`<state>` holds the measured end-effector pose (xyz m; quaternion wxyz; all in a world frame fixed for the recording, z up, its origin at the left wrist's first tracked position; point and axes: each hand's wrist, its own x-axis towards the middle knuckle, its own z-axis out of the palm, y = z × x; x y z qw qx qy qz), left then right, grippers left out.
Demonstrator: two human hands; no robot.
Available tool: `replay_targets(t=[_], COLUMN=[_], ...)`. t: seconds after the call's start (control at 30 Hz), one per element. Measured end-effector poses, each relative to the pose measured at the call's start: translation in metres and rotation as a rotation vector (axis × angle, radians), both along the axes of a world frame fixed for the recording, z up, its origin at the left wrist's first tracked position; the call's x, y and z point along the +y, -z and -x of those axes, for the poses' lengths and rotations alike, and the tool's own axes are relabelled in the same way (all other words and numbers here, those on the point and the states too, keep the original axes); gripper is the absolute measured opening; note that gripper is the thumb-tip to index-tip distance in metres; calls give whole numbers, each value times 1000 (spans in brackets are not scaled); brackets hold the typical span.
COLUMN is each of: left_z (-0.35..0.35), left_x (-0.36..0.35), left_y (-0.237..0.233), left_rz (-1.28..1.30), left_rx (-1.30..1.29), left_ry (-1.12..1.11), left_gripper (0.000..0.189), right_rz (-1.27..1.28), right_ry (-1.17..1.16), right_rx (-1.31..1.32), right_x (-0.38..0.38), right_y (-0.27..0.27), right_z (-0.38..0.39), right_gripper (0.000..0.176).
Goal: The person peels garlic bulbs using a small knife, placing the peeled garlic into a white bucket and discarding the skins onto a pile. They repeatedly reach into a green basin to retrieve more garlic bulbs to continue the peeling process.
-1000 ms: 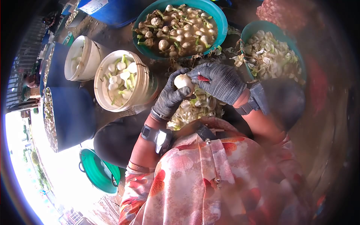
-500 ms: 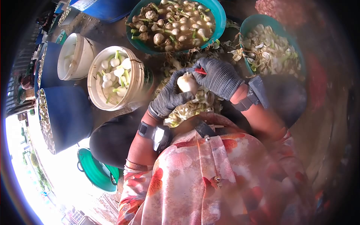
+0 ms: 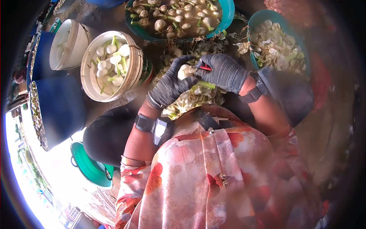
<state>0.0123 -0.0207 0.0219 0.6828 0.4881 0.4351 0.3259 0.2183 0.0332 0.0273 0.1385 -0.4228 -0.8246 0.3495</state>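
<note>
Bulb [image 3: 185, 71] is at lap level, clamped in the gloved L hand [image 3: 169, 86]. R hand [image 3: 225, 72] is closed on a small red knife [image 3: 205, 68], tip at the bulb. Bulb's light, firm, w/ papery skin, prob. slick, so grip round the belly. Peels [image 3: 190, 100] pile underneath. Bucket [image 3: 89, 86] & basin [image 3: 228, 11] crowd close.

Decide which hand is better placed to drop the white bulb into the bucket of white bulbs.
Left, probably. The left hand grips the bulb, and the bucket sits on its side; the right hand is busy with a small red tool.
</note>
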Motion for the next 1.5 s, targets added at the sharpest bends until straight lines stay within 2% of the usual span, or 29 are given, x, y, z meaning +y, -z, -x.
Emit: replay_targets(t=[0.03, 0.13, 0.27, 0.37, 0.43, 0.5, 0.57, 0.63, 0.67, 0.7, 0.77, 0.8, 0.83, 0.87, 0.9, 0.93, 0.97, 1.0, 1.03, 1.07, 1.1, 1.13, 1.17, 1.23, 1.27, 1.37, 1.4, 1.43, 1.5], left_z=[1, 7, 8, 15, 18, 17, 16, 16, 13, 9, 7, 6, 6, 7, 15, 22, 23, 22, 21, 26, 27, 26, 23, 25, 25, 19, 23, 26, 48], left_x=[0, 2, 0, 1, 0, -2, 0, -1, -1, -1, 2, 0, 3, 4, 5, 6, 8, 9, 11, 10, 11, 14, 18, 24, 30, 53, 65, 76, 101], left_y=[2, 8, 8, 7, 5, 7, 9, 13, 14, 15, 35, 49, 54, 58, 61, 56, 53, 51, 48, 51, 53, 52, 41, 46, 50, 36, 35, 10, -1], left_rz=[4, -345, -289, -232, -145, -79, -144, -272, -152, -32, 45, 14, -515, -184, 154, 532, 564, 564, 561, 528, 570, 603, 595, 556, 573, 547, 521, 553, 465], left_rx=[-4, 134, -70, -22, -72, 41, 79, -6, -231, -455, -534, -409, 382, -68, -453, -800, -715, -697, -680, -800, -825, -840, -864, -944, -988, -1033, -1097, -1092, -1166], left_ry=[-4, -99, -148, -159, -173, -169, -187, -270, -322, -370, -453, -504, -514, -641, -623, -694, -700, -766, -833, -703, -755, -852, -895, -801, -761, -838, -847, -969, -938], left_gripper=[74, 69, 72, 70, 64, 59, 59, 60, 57, 54, 56, 44, 34, 37, 42, 48, 58, 59, 60, 59, 59, 59, 63, 63, 65, 68, 63, 54, 46], right_rz=[4, 189, 241, 200, 65, 81, 268, 354, 505, 503, 499, 411, 324, 241, 162, 231, 297, 293, 258, 210, 188, 138, 200, 256, 269, 273, 259, 189, 115], right_ry=[-4, 136, 165, 195, 230, 235, 312, 360, 374, 358, 326, 318, 309, 283, 275, 218, 156, 140, 28, -86, -188, -196, -187, -169, -106, -68, -73, -126, -173], right_rx=[-4, 141, 252, 303, 179, 159, 182, 269, 524, 605, 689, 581, 473, 373, 357, 329, 300, 309, 78, -147, -292, -396, -533, -661, -617, -537, -528, -488, -439], right_x=[0, 2, 3, 0, -2, 0, 4, 6, 6, 7, 8, 7, 5, 1, -3, -8, -12, -14, -15, -15, -13, -13, -9, 0, 0, 6, 4, 1, -2], right_y=[0, 2, 8, 5, 0, 6, 12, 25, 32, 37, 33, 30, 27, 17, 20, 14, 5, -2, -9, -13, -3, 12, 12, 16, 4, -12, -10, -5, 11], right_z=[3, 11, 17, 22, 26, 28, 28, 28, 30, 29, 31, 31, 31, 31, 32, 34, 35, 36, 36, 36, 32, 27, 29, 30, 36, 49, 48, 46, 45], right_gripper=[30, 30, 30, 29, 29, 30, 30, 29, 28, 27, 27, 26, 26, 26, 26, 26, 26, 26, 27, 28, 32, 39, 48, 58, 58, 54, 54, 53, 52])
